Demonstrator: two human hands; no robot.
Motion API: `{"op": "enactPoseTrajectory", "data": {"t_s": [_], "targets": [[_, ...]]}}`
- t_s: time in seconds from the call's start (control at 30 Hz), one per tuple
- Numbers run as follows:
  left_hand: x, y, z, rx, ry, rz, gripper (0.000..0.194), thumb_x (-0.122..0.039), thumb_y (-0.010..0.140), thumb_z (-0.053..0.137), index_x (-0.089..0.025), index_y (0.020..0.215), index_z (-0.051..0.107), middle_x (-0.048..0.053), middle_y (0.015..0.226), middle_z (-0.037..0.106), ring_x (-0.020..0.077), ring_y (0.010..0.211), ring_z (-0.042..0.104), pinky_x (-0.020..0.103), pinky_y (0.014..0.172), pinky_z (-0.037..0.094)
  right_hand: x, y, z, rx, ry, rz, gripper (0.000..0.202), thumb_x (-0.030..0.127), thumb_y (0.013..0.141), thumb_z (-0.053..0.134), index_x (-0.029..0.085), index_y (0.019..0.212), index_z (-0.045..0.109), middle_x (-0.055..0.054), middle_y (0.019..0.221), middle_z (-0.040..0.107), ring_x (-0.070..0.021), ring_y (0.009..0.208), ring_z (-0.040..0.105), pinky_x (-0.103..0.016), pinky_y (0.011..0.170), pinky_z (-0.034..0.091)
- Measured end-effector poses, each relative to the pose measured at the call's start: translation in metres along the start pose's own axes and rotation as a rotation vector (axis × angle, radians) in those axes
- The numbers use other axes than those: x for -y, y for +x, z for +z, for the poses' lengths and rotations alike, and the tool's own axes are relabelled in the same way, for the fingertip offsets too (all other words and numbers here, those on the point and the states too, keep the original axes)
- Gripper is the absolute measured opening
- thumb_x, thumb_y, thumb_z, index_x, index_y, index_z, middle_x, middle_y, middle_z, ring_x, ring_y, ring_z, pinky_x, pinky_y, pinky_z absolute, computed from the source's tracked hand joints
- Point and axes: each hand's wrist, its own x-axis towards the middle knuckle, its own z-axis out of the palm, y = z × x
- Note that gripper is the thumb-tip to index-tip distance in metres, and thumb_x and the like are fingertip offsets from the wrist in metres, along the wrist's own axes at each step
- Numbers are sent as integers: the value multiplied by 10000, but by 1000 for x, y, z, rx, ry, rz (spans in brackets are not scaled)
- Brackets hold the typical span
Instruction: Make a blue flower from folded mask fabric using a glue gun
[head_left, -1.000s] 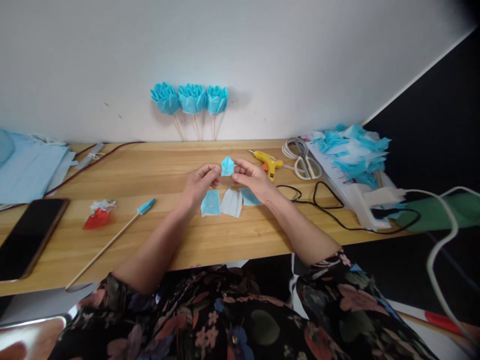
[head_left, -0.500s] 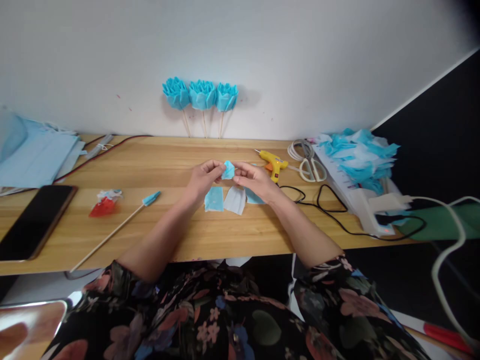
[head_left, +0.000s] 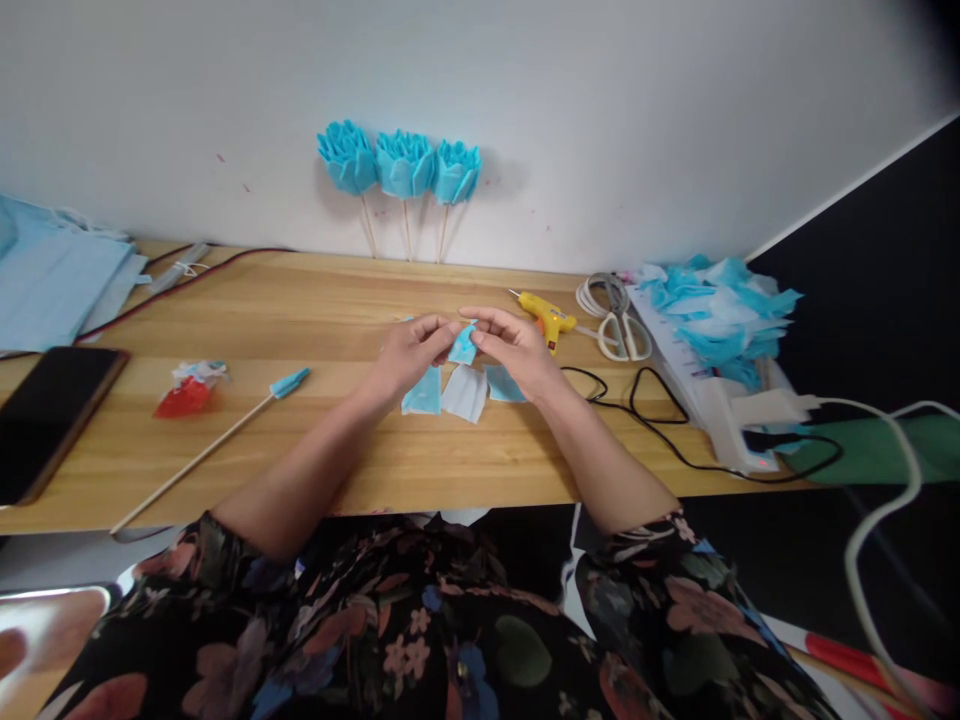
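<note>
Between my two hands is a small light-blue fabric piece point(head_left: 463, 346), held above the wooden table. My left hand point(head_left: 415, 350) pinches its left side, and my right hand point(head_left: 512, 348) grips its right upper edge with thumb and fingers. Just below the hands lie a blue fabric square point(head_left: 423, 392), a whitish fabric square point(head_left: 465, 393) and another blue square point(head_left: 504, 384), partly covered by my right hand. To the left rests a wooden stick point(head_left: 196, 460) with a rolled blue tip point(head_left: 289, 383).
Three blue fabric flowers point(head_left: 405, 165) on sticks lean against the wall. A yellow glue gun point(head_left: 547, 317), scissors point(head_left: 624, 335) and a pile of blue and white pieces point(head_left: 724, 310) are on the right. A phone point(head_left: 56, 420), red packet point(head_left: 187, 393) and face masks point(head_left: 60, 285) sit left.
My right hand has shifted its hold, its fingers now arched over the top of the fabric piece, which hangs more tilted. The camera view has moved slightly.
</note>
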Motion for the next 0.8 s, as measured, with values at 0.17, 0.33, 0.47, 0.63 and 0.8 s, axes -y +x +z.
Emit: {"op": "enactPoseTrajectory", "data": {"t_s": [0.17, 0.33, 0.47, 0.63, 0.8], "targets": [[-3, -1, 1, 31, 5, -19, 410, -571, 837, 622, -186, 707, 565, -19, 631, 519, 110, 604, 476, 251, 603, 409, -1, 1, -1, -79, -18, -26, 327, 404, 803, 737, 259, 1096, 729, 9, 843, 657, -138, 801, 604, -300, 735, 551], [-1, -1, 2, 108, 18, -58, 282, -451, 759, 699, -184, 809, 624, -28, 676, 548, 97, 607, 462, 241, 589, 376, -1, 2, -2, -125, -59, 0, 341, 428, 806, 714, 260, 1103, 725, 6, 824, 639, -140, 778, 585, -311, 733, 559], [-1, -2, 2, 91, -4, -59, 208, -372, 746, 693, -180, 789, 624, -31, 676, 554, 93, 608, 463, 241, 593, 376, 0, 1, -2, -100, -71, -11, 349, 437, 824, 698, 257, 1122, 714, -1, 859, 649, -144, 801, 599, -321, 753, 570], [-3, -2, 1, -30, -39, -104, 164, -317, 727, 695, -180, 767, 613, -36, 665, 552, 90, 601, 465, 236, 585, 376, -3, 2, -4, -90, -105, -28, 378, 440, 830, 700, 260, 1163, 702, -1, 868, 636, -145, 801, 595, -316, 742, 565], [1, 1, 1, -133, -132, -112, 175, -322, 737, 706, -173, 748, 613, -29, 635, 566, 92, 591, 486, 240, 598, 396, -4, 2, -3, -53, -98, -17, 370, 392, 820, 720, 272, 1170, 706, 10, 806, 589, -139, 753, 554, -295, 692, 549]]}}
